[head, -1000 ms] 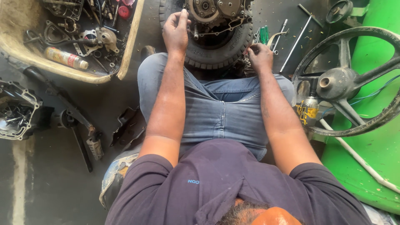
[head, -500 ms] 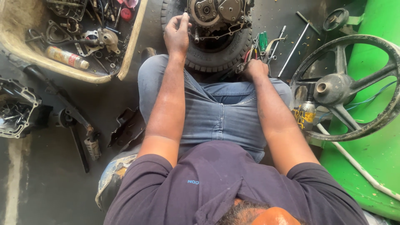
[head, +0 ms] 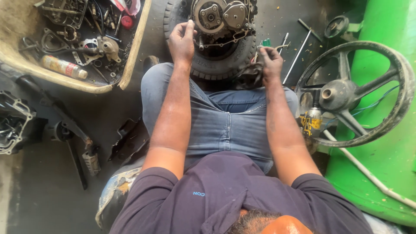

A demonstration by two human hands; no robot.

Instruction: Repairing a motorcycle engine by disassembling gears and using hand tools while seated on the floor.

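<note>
A small engine (head: 221, 19) with round metal covers lies on a black tyre (head: 225, 65) on the floor, just beyond my knees. My left hand (head: 182, 41) rests at the engine's left edge with fingertips pinched together; what they pinch is too small to see. My right hand (head: 271, 60) is at the tyre's right side, closed on a dark rag (head: 250, 74) that hangs over the tyre toward my lap. Green-handled tools (head: 265, 43) lie just behind that hand.
A beige tub (head: 130, 65) of metal parts and a spray can (head: 63, 67) sits far left. A spoked wheel (head: 351, 93) leans on a green body panel (head: 385, 164) at right, with a yellow tool (head: 311, 123) below it. Dark engine pieces (head: 13, 121) lie at left, rods (head: 297, 56) at right.
My right hand has shifted from the tools beside the tyre and closed on the dark rag. My left hand stays at the engine's left edge. The engine has come further into view.
</note>
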